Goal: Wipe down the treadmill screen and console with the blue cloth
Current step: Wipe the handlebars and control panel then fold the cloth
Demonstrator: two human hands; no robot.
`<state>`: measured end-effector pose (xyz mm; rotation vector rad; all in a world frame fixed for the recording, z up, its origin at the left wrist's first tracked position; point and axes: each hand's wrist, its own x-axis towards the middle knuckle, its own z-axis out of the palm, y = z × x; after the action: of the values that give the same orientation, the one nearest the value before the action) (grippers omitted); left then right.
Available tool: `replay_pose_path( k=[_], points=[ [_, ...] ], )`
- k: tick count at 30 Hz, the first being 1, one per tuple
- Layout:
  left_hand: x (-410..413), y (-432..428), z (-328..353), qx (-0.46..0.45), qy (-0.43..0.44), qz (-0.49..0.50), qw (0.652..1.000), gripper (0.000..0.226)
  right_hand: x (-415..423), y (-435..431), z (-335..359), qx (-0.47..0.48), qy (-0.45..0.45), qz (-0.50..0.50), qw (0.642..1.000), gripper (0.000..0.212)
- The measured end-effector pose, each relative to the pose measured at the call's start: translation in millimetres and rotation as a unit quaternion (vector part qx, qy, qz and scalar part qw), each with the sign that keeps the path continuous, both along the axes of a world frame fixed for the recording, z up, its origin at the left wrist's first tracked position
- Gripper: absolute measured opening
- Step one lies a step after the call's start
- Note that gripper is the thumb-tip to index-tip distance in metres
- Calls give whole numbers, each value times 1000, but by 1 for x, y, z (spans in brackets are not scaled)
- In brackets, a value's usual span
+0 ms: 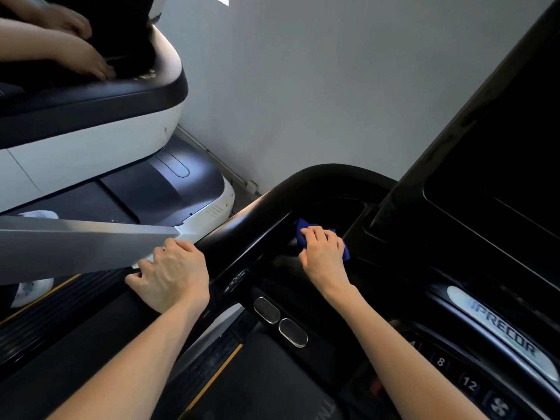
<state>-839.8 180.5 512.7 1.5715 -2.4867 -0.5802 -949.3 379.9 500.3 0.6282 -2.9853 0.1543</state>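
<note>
A: Lower right foreground: what lies nearest the viewer?
B: The lower panel of the black console (424, 298), with a number keypad (454, 371) marked 8 and 12 and a silver badge (503, 331) lettered PRECOR. To their left, two oval metal plates (266, 310) sit side by side.
A: The left hand (172, 274)?
B: Back uppermost on the black handrail (266, 207), with the fingers curled over its far edge in a grip. It is just beside the end of a silver beam (75, 247).
A: The right hand (324, 256)?
B: Slightly farther in, knuckles up, with the fingers bent round the blue cloth (301, 231) and pressing it down. The cloth is bunched under the palm, and its ends show past the fingertips and past the hand's outer edge. It lies in a dark recess of the console, below the curve of the handrail and just left of the base of the screen (500, 147).
A: Beyond that?
B: The screen is dark and tilted, and it rises along the right edge. At left stands a neighbouring white treadmill (91, 147), with another person's hands (88, 60) on its console at upper left. A grey wall (303, 86) stands behind everything
</note>
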Motion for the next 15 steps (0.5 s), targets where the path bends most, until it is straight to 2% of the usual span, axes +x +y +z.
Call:
replay_pose_path(
  k=[10, 15],
  points=[
    [1, 0, 2, -13, 14, -24, 1000, 45, 0, -5, -3, -20, -8, -6, 1000, 49],
    [6, 7, -1, -61, 71, -146, 985, 36, -5, -12, 8, 14, -55, 7, 998, 52]
  ],
)
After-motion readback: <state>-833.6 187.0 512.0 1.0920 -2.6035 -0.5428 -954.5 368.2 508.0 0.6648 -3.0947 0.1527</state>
